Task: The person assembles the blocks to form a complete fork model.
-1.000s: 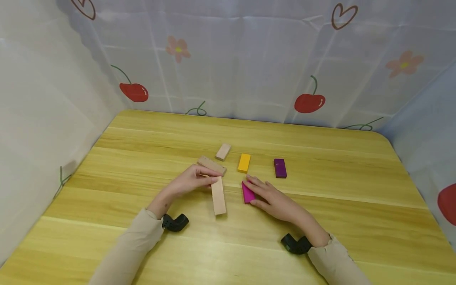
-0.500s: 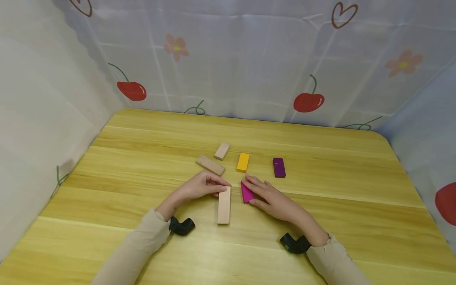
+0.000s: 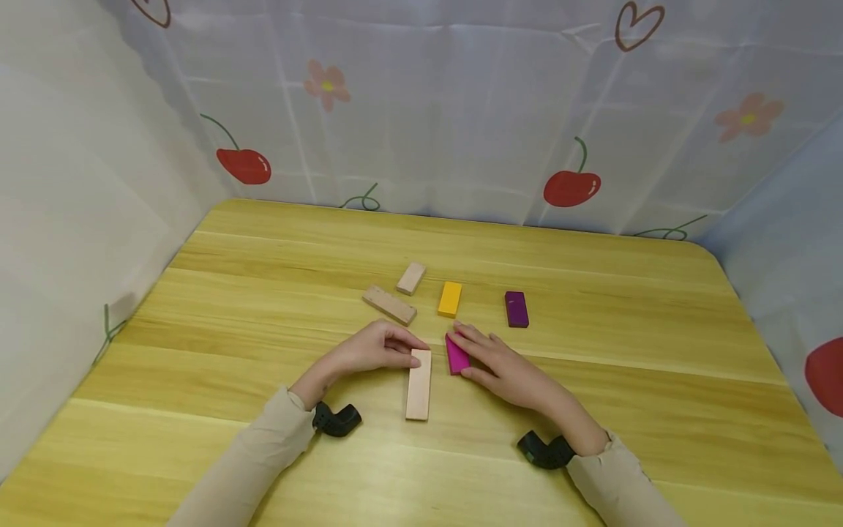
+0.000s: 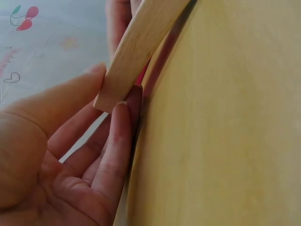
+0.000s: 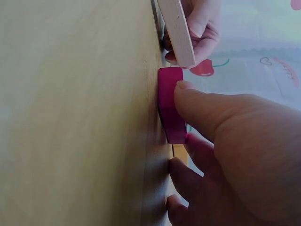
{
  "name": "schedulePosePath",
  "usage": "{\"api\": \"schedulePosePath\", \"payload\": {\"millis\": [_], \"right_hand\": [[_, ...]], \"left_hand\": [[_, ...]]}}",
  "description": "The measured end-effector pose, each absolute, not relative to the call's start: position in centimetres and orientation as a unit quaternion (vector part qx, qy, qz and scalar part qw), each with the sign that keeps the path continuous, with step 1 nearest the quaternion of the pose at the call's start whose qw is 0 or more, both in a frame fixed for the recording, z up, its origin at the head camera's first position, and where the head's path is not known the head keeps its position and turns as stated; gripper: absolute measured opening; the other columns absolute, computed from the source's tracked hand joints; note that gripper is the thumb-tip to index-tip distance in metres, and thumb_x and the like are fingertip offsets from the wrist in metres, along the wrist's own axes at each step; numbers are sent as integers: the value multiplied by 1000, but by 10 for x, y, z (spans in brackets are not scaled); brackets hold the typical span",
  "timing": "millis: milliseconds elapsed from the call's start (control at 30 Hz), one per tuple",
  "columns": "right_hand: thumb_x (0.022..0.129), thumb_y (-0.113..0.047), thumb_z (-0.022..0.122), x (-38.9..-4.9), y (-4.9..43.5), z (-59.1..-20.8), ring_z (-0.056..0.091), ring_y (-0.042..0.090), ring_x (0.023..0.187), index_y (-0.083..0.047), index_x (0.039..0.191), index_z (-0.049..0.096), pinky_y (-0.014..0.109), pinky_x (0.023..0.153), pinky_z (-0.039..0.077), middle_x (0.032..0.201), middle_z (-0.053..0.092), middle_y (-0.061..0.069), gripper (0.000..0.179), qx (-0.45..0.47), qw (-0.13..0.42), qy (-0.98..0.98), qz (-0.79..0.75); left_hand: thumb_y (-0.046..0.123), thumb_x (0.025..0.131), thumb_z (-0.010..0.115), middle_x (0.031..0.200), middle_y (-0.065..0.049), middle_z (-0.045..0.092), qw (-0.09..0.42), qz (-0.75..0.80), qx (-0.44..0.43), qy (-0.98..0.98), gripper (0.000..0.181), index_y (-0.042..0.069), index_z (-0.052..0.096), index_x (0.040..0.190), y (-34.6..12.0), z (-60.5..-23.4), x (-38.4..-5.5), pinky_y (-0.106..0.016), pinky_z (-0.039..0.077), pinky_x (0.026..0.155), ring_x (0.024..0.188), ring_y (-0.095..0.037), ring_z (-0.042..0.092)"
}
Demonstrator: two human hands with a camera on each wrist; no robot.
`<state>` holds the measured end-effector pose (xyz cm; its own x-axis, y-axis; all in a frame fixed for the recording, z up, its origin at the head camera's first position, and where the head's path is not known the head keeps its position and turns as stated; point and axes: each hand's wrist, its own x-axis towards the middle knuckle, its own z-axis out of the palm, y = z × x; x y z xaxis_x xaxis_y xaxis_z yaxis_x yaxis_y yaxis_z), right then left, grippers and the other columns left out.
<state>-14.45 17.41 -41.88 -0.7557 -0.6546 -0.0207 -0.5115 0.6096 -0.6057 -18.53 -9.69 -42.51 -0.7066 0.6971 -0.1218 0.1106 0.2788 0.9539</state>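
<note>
My left hand (image 3: pixel 370 350) pinches one end of a long plain wooden block (image 3: pixel 418 386) between thumb and fingers. In the left wrist view this wooden block (image 4: pixel 136 52) appears raised a little off the tabletop, its thumb on one face and a finger beneath. To the right, my right hand (image 3: pixel 503 369) holds a magenta block (image 3: pixel 457 354) that lies on the table. The right wrist view has the thumb against the magenta block (image 5: pixel 171 101) and a fingertip at its far end; the other fingers reach toward the tabletop. Part of that block is hidden under the fingers.
Beyond the hands lie a long plain block (image 3: pixel 389 305), a short plain block (image 3: pixel 411 279), a yellow block (image 3: pixel 450 299) and a purple block (image 3: pixel 516 309). A printed curtain (image 3: pixel 448 110) stands behind the wooden table (image 3: pixel 276 256).
My left hand has brought the wooden block toward me and to the right, closer to the magenta block, and turned it straighter. The right hand and the magenta block have stayed put.
</note>
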Motion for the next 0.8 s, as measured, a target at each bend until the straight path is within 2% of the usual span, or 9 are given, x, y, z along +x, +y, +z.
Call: {"api": "schedulePosePath", "payload": {"millis": [200, 300, 500, 667, 800], "right_hand": [[98, -26, 51, -144, 174, -418, 18, 21, 137, -14, 147, 32, 49, 108, 10, 153, 19, 2, 54, -330, 121, 887, -298], [98, -25, 51, -144, 174, -418, 18, 21, 137, -14, 147, 32, 49, 108, 10, 153, 19, 3, 54, -331, 120, 886, -301], [98, -24, 52, -143, 174, -418, 18, 22, 137, -14, 147, 33, 49, 108, 10, 153, 19, 3, 54, -333, 114, 886, -301], [98, -25, 51, -144, 174, -419, 18, 22, 137, -15, 147, 32, 49, 108, 10, 153, 19, 4, 53, -333, 115, 887, -298], [98, -25, 51, -143, 174, -419, 19, 23, 137, -15, 147, 32, 50, 108, 10, 153, 20, 4, 54, -334, 113, 888, -296]], "left_hand": [[8, 83, 72, 102, -6, 65, 287, 541, 262, 746, 37, -2, 63, 117, -96, -422, -179, -30, 50, 79, 91, -17, 62], [9, 82, 73, 108, -5, 62, 273, 526, 271, 758, 42, 0, 61, 121, -95, -421, -175, -28, 49, 81, 93, -16, 60], [10, 78, 77, 106, -2, 56, 240, 490, 295, 785, 53, 1, 57, 126, -92, -419, -166, -25, 47, 84, 93, -14, 55], [14, 77, 79, 107, -1, 54, 203, 457, 317, 806, 54, 2, 58, 125, -90, -418, -162, -24, 46, 83, 91, -13, 52], [16, 77, 79, 107, -1, 53, 192, 440, 323, 815, 53, 3, 59, 125, -90, -419, -161, -25, 46, 83, 90, -14, 52]]}}
